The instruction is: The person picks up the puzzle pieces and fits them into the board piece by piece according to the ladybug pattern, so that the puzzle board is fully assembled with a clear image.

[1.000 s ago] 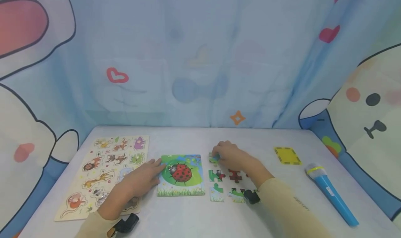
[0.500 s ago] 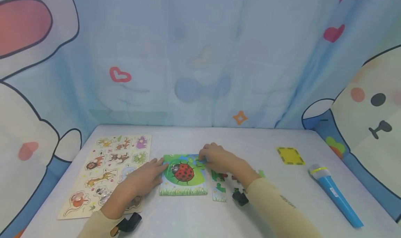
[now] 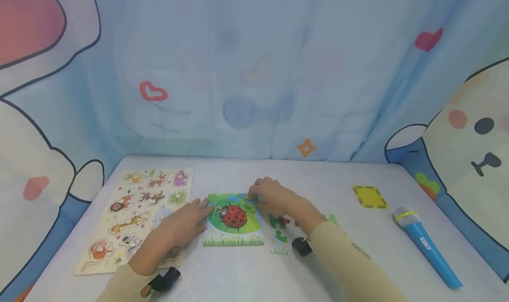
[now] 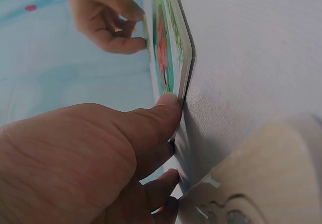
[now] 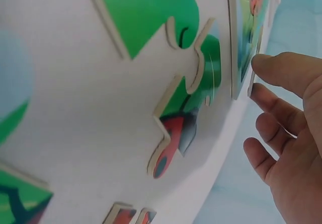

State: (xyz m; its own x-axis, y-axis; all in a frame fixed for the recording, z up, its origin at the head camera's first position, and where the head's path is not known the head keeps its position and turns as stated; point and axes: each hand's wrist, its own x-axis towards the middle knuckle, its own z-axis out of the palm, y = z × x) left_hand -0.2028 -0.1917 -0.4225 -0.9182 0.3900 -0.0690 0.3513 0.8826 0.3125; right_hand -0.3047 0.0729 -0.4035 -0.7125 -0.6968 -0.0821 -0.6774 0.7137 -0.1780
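Observation:
A square ladybird puzzle board (image 3: 234, 241) lies flat on the white table between both hands. My left hand (image 3: 184, 224) rests along its left side, and in the left wrist view the thumb (image 4: 168, 103) presses on the board's edge. Over the upper right corner, my right hand (image 3: 274, 198) pinches a jigsaw piece (image 5: 251, 83) between thumb and index finger. That piece is seen nearly edge-on, close over the board. Several loose pieces lie to the right, including one with the ladybird's head (image 5: 176, 118) and a green one (image 5: 146, 12). My right forearm hides some of them.
A wooden animal puzzle board (image 3: 89, 269) lies on the left, partly under my left forearm. On the right are a yellow square frame (image 3: 370, 197) and a blue toy microphone (image 3: 429, 251). A printed blue curtain (image 3: 254, 72) hangs behind the table.
My right hand has moved left from the loose pieces to the board's upper right corner, carrying a jigsaw piece. The left hand has stayed at the board's left edge.

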